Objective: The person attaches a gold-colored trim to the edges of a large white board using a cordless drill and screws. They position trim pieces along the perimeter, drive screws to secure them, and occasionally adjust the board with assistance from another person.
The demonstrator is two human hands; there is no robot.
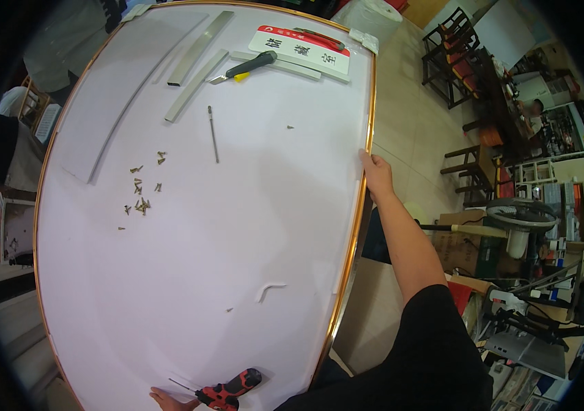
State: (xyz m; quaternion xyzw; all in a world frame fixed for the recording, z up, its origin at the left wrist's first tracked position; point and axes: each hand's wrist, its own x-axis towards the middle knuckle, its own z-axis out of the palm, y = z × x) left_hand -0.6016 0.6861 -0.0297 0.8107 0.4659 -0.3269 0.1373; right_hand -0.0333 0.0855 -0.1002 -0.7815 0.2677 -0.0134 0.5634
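Note:
My right hand [378,175] grips the gold-trimmed right edge of a large white panel [237,240], thumb on top. At the lower edge of the picture, my left hand [168,399] lies on the panel, fingers stretched out and partly cut off. Close beside it is a red and black power screwdriver [230,392] with a long thin bit pointing left. A small bent white strip [270,291] and a tiny screw [229,310] lie farther up. Several brass-coloured screws [142,205] are scattered left of the middle. A long driver bit [213,135] lies beyond them.
Toward the far end lie metal bars [201,48], a long grey strip [148,82], a dark-handled utility knife [244,67], a white and red sign plate [305,56] and a red cutter [319,38]. Right of the panel stand wooden chairs [453,58], a fan [521,216] and boxes.

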